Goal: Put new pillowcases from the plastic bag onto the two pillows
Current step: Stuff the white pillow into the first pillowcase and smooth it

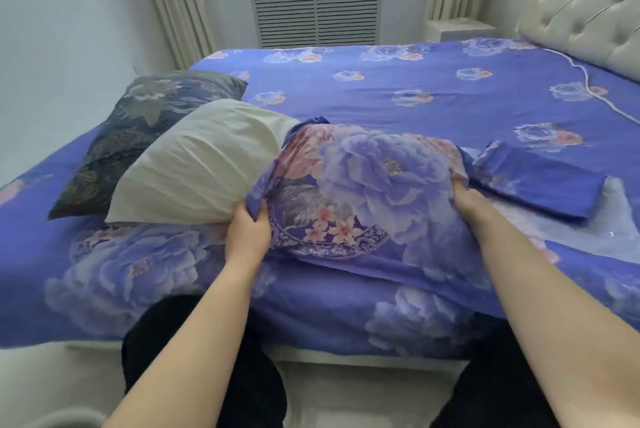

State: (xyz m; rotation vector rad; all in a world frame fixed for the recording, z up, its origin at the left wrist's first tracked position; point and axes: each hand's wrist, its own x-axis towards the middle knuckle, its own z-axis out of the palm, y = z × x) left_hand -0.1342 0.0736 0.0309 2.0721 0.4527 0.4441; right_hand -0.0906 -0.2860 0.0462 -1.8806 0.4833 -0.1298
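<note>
Both hands hold the flowery pillowcase (363, 185) mid-frame: left hand (247, 232) pinches its open edge, right hand (467, 201) grips its far side. White pillow (194, 168) sticks out, pointing upper left.

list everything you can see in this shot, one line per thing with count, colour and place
white pillow: 1, cream, left of centre on the bed, right end inside the new pillowcase
new pillowcase: 1, purple floral, partly pulled over the white pillow
dark pillow: 1, grey-blue leaf print, behind the white pillow at left
folded pillowcase: 1, purple, on the bed at right
plastic bag: 1, clear, under the folded pillowcase
bed sheet: 1, purple floral, covers the bed
headboard: 1, cream tufted, far right
vent grille: 1, white, under the window
left hand: grip on the pillowcase's open edge
right hand: grip on the pillowcase's right edge
</note>
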